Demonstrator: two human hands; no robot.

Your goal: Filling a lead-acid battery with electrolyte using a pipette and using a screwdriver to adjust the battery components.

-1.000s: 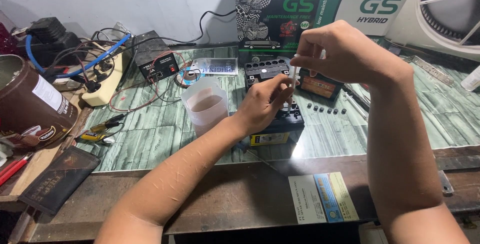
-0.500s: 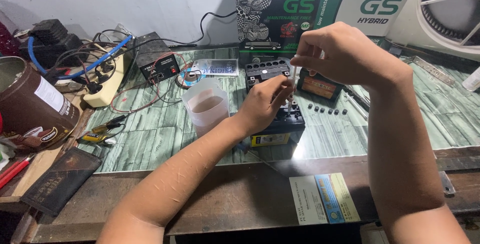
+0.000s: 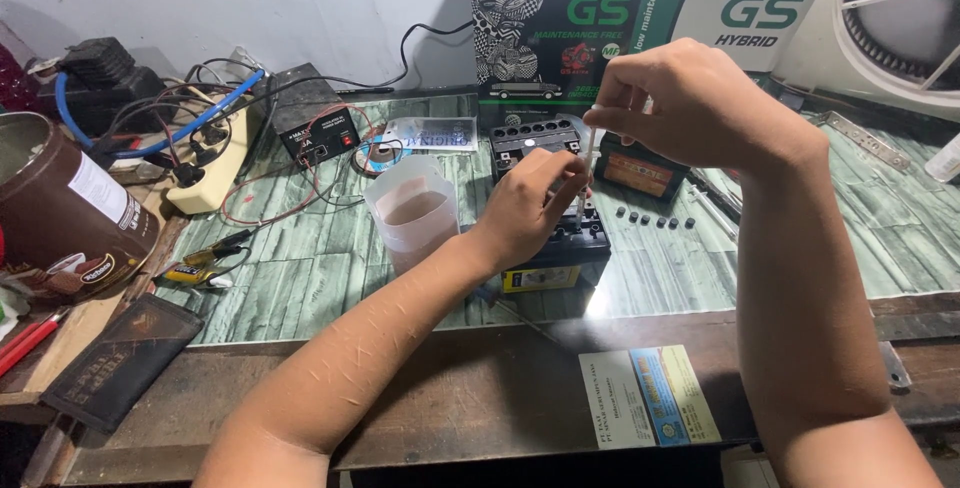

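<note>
Nearest, 5 o'clock: printed paper card (image 3: pixel 648 410) on brown bench edge. Centre: left hand (image 3: pixel 530 210) pinching lower end of thin clear plastic tube (image 3: pixel 588 153) over small black battery (image 3: pixel 575 243). Right hand (image 3: pixel 690 103) pinching tube top, fingers pressed together. Step in hand, probably: tube tip at a cell opening; tip hidden. Translucent plastic cup (image 3: pixel 412 210) at battery's 9 o'clock, loose black caps (image 3: pixel 655 218) at 3. Next calls for plumb tube, steady grip.
</note>
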